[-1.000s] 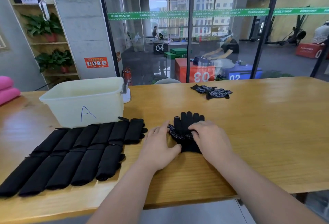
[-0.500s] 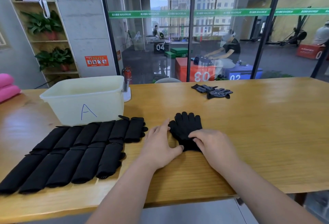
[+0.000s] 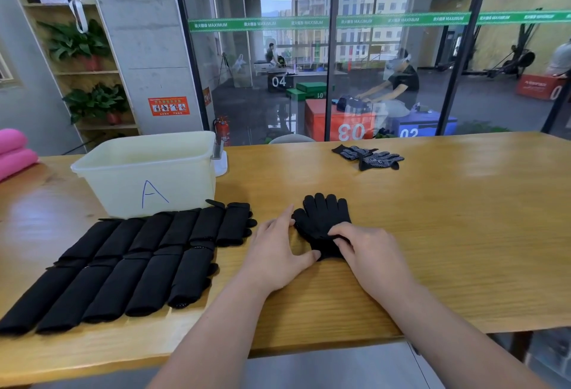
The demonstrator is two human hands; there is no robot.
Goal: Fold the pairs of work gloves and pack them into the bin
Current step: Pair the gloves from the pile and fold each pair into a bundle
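A pair of black work gloves lies flat on the wooden table, and the glove fingers point away from the person. The left hand lies flat just beside the pair with its fingers straight. Its first finger touches the side of the gloves and its thumb touches the cuff end, but it holds nothing. The right hand sits on the cuff end, and its bent fingers pinch the black cloth there. To the left stands a pale plastic bin with a big blue letter "A" drawn on its front. In front of the bin lie two rows of folded black gloves, side by side and touching each other. Far back on the table lies a dotted pair of gloves, well apart from both hands. Something soft and pink sits at the left edge. Behind the table is a glass wall with a green strip that says "MAXIMUM" over and over. Through the glass there is a black box marked "04", a red box marked "03" and a blue box marked "02". An orange sign hangs on the grey pillar, but its words are too small to read. A red fire extinguisher stands behind the bin.
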